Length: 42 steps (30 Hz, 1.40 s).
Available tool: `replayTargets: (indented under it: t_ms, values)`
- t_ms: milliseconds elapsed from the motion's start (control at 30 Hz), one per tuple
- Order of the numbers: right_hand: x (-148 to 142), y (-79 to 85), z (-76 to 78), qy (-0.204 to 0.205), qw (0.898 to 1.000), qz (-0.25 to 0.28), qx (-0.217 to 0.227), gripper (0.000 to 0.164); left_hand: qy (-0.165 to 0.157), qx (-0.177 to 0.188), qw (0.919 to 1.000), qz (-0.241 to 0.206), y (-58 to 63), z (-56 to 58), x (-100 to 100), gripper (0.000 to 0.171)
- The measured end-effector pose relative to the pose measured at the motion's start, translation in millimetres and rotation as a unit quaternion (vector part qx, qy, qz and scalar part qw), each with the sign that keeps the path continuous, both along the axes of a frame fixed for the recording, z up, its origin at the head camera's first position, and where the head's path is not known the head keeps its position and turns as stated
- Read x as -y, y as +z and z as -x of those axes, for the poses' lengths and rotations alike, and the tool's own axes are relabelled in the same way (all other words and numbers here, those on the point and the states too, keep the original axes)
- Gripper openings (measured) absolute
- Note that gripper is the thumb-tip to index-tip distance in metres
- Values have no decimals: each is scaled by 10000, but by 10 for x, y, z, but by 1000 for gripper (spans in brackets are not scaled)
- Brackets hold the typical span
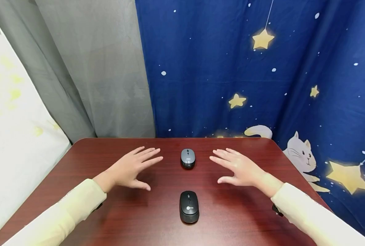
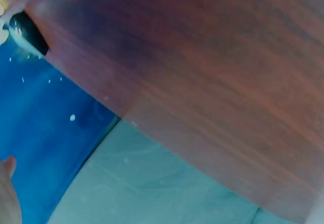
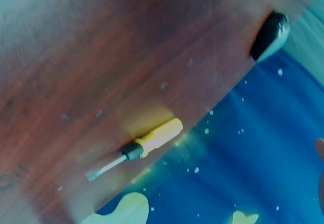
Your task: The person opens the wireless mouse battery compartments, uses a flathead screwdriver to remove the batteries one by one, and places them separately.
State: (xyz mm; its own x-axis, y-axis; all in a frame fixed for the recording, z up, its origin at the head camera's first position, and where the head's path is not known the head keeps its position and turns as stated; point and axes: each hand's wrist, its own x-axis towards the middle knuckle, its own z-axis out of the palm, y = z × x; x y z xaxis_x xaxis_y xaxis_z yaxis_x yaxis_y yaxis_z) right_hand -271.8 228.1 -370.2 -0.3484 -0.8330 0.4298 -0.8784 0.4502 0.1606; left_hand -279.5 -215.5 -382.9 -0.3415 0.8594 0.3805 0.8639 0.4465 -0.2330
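Note:
On the table lie two computer mice, a grey one (image 1: 187,158) near the far edge and a black one (image 1: 189,206) closer to me. To their left my left hand (image 1: 129,168) hovers above the tabletop with its fingers extended, palm down. On the other side my right hand (image 1: 242,169) is held much the same way, and neither hand holds anything. A yellow-handled screwdriver (image 3: 154,139) appears on the table in the right wrist view; the head view does not show it. One mouse (image 3: 271,36) also shows in that wrist view.
The dark red wooden table (image 1: 157,222) has rounded far corners. Behind it hang a grey curtain (image 1: 108,68) and a blue curtain (image 1: 200,68) with stars and a cat. White fabric (image 1: 13,136) hangs along the left side.

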Motion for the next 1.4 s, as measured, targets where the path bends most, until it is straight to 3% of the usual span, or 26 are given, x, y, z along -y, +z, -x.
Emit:
replayTargets:
  t_ms: [267,500,833,933,1233,1400]
  values:
    - [90,-208,-92,1049,9902,683,-624,55,-962,-277,9949,-151,-141,-94,-99,102]
    - [213,-337,-201,1675,9802,810,-682,48,-1491,-252,9885,-42,-231,-197,-238,96]
    - [360,-479,-321,2280,9704,491,-631,47,-2104,-361,9769,102,-326,-286,-424,82]
    - [384,-512,-333,2363,9679,417,-752,47,-2227,-402,9740,151,-351,-296,-488,79]
    - [483,-570,-355,2494,9669,-34,-531,54,-2576,-630,9635,376,-472,-325,-645,69]
    - [547,-600,-340,2737,9568,-7,-986,47,-2659,-728,9599,505,-515,-335,-698,63]
